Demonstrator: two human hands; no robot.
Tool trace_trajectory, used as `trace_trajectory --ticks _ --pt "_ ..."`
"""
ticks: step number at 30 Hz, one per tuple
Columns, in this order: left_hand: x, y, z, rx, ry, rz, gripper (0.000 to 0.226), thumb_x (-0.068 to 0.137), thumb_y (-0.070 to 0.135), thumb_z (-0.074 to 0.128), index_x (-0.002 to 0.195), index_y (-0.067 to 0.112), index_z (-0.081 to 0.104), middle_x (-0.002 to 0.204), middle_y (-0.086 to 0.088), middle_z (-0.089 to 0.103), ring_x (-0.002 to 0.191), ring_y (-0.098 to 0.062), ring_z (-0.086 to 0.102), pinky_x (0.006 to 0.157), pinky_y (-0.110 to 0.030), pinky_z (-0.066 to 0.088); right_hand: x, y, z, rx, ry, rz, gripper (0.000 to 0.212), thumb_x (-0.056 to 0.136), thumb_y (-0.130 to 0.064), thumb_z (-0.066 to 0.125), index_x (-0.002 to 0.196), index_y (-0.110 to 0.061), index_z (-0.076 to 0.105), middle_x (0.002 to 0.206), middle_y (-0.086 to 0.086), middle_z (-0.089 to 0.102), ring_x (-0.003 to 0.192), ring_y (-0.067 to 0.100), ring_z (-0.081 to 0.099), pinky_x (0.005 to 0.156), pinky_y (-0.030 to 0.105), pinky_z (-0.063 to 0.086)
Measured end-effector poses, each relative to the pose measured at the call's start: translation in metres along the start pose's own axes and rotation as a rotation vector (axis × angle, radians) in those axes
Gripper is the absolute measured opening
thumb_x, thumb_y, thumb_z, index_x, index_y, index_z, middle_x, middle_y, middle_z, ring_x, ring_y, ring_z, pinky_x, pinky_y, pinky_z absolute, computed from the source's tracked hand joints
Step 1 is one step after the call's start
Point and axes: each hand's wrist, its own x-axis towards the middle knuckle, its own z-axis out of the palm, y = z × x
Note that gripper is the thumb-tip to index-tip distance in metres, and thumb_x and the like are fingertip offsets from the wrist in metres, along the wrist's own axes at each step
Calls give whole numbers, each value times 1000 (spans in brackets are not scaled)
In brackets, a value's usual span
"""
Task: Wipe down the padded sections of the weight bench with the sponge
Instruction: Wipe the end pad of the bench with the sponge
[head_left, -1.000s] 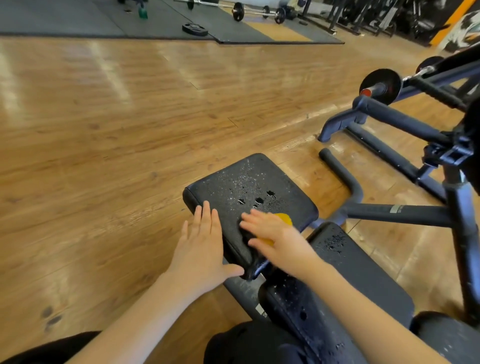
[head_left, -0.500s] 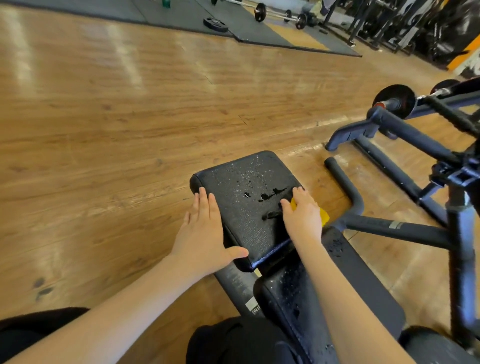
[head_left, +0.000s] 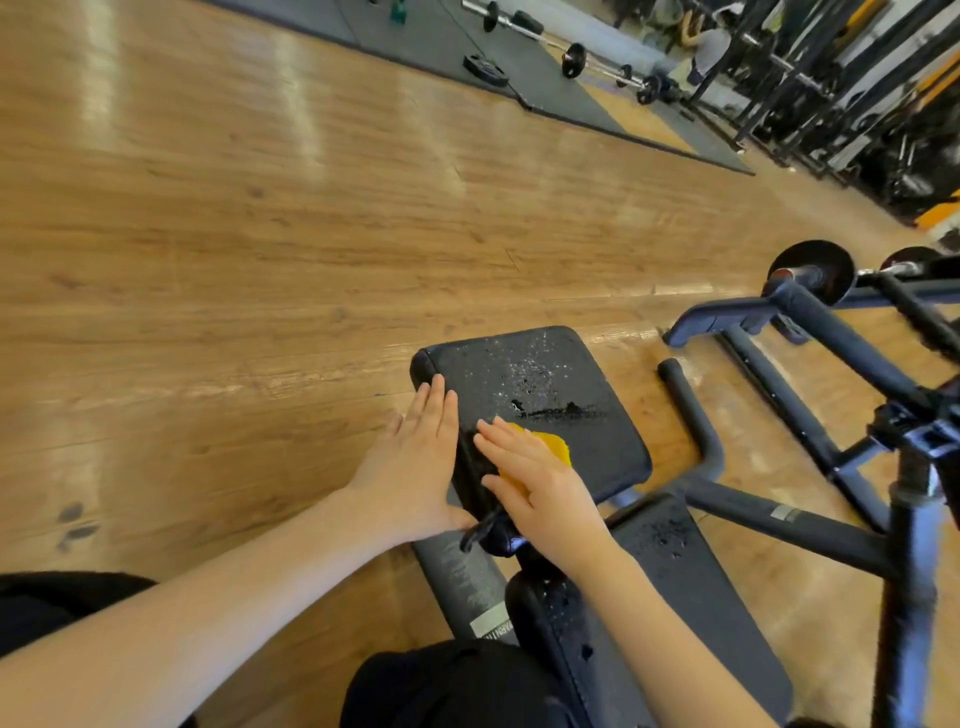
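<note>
The yellow sponge (head_left: 545, 449) lies under the flat right hand (head_left: 540, 480), pressed on the seat pad (head_left: 561, 395). It looks soft, light and wet, best held down by the palm. The left hand (head_left: 415, 467), fingers straight, braces the pad's side just beside it.

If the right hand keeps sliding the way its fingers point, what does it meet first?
The right hand, flat on the yellow sponge, points toward the pad's left edge, where the left hand rests. It would likely meet that hand first, though the exact line is hard to judge.
</note>
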Motion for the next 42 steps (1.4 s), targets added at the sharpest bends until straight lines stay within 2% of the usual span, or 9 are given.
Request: trace_trajectory --ticks 3,6,9,17,20,24,30,37,42 --pt "0 0 1 -50 19 -35 113 80 62 53 142 3 -21 149 -15 -31 141 -25 -21 119 -39 2 7 19 -8 61 53 86 40 90 -13 55 130 -17 50 136 -16 36 132 -6 21 106 2 11" --pt "4 -1 0 -118 69 -97 113 80 66 47 141 2 -22 149 -16 -32 141 -26 -22 117 -37 -2 15 53 -23 75 191 291 38 89 -7 55 127 -10 53 138 -3 45 133 5 30 101 3 14" --pt "8 -2 -1 -146 54 -108 113 79 65 49 142 2 -22 149 -15 -31 141 -25 -21 118 -37 -1 22 80 -41 77 294 496 36 90 -9 54 126 -11 55 140 2 47 134 13 35 101 8 16" --pt "11 -6 4 -140 70 -80 115 78 68 48 142 4 -22 150 -14 -30 141 -24 -20 119 -37 1 36 70 -29 -99 431 741 45 94 -29 45 135 -10 44 148 5 35 139 22 25 112 40 28" --pt "11 -10 5 -165 63 -42 121 74 70 53 141 4 -23 146 -13 -35 141 -23 -22 116 -34 -3 39 49 -20 -50 376 634 42 94 -22 48 134 -10 46 146 6 40 139 20 27 114 34 24" --pt "10 -17 4 -168 47 20 132 66 69 62 139 3 -26 130 -8 -44 140 -22 -24 115 -31 -4 36 0 7 -21 274 284 39 91 -16 53 131 -17 50 142 -1 44 137 13 30 106 16 20" --pt "8 -23 1 -127 35 46 134 64 64 68 140 5 -25 140 -9 -40 141 -21 -21 117 -31 -1 24 -8 11 2 144 87 41 86 -25 51 127 -22 54 138 -6 48 132 3 31 106 15 23" --pt "9 -15 4 -105 67 -11 131 68 62 67 140 2 -24 145 -15 -36 142 -24 -20 117 -34 -1 24 -3 7 -32 112 46 40 90 -25 52 130 -26 50 139 -14 43 130 -8 22 104 12 24" --pt "12 -10 6 -180 70 -37 131 67 61 68 140 3 -25 146 -15 -36 141 -23 -22 115 -32 -3 37 33 -11 1 143 193 40 92 -16 53 131 -21 49 143 -6 41 134 1 24 106 15 22"
